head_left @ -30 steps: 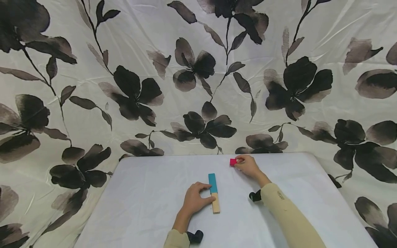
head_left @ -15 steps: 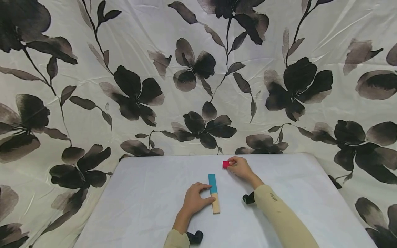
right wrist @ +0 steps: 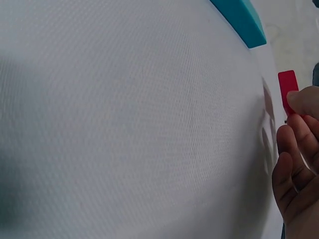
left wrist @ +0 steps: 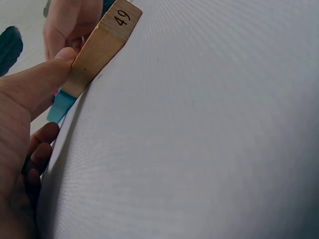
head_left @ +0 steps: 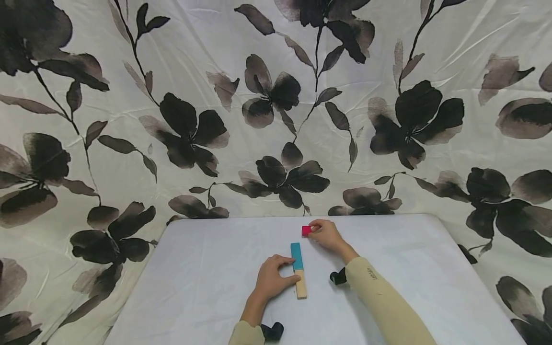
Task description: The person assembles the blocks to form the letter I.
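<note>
A teal block (head_left: 296,254) and a plain wooden block (head_left: 301,287) lie end to end on the white table, teal at the far end. My left hand (head_left: 270,277) rests at their left side, thumb on the wooden block, index fingertip at the teal one's edge. In the left wrist view the wooden block (left wrist: 102,52) carries the number 49 on its near end. Beyond the teal block, my right hand (head_left: 326,234) pinches a small red block (head_left: 305,231) between thumb and fingers. The right wrist view shows the red block (right wrist: 287,89) upright, near the teal block's end (right wrist: 244,22).
The white table (head_left: 207,268) ends at a back edge just beyond the red block. Behind it hangs a pale cloth (head_left: 276,28) with dark flowers. Black wrist cameras sit at both sleeves.
My right hand has carried the red block left and slightly toward me, from right of the row to just beyond the teal block's far end. The left hand stays put.
</note>
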Motion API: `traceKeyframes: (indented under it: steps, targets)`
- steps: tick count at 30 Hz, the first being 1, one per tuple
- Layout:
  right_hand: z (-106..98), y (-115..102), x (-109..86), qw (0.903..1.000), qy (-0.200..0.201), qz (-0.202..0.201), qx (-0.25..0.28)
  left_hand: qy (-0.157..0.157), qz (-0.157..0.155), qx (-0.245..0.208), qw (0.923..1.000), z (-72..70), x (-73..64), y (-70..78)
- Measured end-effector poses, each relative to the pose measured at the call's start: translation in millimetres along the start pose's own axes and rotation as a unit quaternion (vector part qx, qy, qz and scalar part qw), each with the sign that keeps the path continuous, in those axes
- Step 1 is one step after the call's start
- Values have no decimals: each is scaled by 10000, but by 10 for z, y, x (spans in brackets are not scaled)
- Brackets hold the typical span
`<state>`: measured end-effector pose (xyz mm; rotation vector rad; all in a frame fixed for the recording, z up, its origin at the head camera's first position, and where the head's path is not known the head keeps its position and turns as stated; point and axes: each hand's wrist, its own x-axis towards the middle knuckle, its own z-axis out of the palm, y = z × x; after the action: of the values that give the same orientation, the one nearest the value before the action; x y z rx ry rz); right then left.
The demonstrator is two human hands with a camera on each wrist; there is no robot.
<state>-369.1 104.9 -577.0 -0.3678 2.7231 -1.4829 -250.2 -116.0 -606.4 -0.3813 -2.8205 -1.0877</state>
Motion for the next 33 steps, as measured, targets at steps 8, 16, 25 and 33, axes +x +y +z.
traceKeyframes:
  steps: [8, 16, 25, 33]
  targets:
    - [87, -9, 21, 10000, -27, -50, -82, -7, 1, -58, 10000, 12, 4, -12]
    - [165, -72, 25, 9998, -45, -122, -149, 1, -2, -8, 10000, 16, 8, -12]
    - [197, -142, 33, 9994, -125, -210, -238, 73, 48, -21, 10000, -2, 21, -5]
    - [245, -117, 25, 9993, -141, -147, -328, 73, 98, -75, 9999, -4, -3, -7]
